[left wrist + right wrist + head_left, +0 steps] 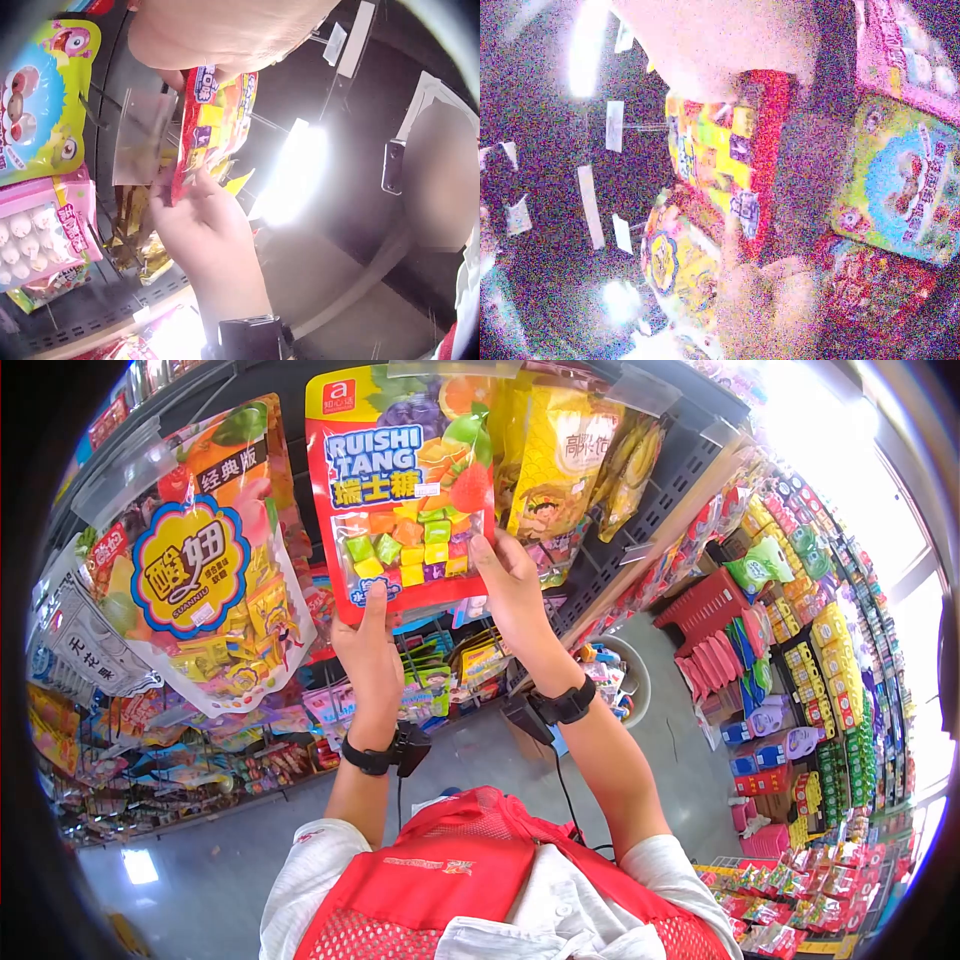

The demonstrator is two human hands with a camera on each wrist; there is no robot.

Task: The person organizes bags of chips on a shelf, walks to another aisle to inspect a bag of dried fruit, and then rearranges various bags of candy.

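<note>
Bag (pixel 400 490) is held flat against the rack (pixel 670 475): left hand (pixel 368 650) and right hand (pixel 515 595), apart, each pinch a bottom corner, keeping it upright.

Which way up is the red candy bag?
Upright: the red candy bag reads right way up; left hand and right hand pinch its bottom edge.

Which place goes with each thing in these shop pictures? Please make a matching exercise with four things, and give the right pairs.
Things:
1. red candy bag
2. yellow bag
3. bag with the blue round label
4. red baskets

Places:
a. stacked, far to the right of the hanging bags
b. hanging left of both hands
c. held by the left hand and the right hand
d. hanging just right of the held bag

Pairs: 1-c, 2-d, 3-b, 4-a
</note>
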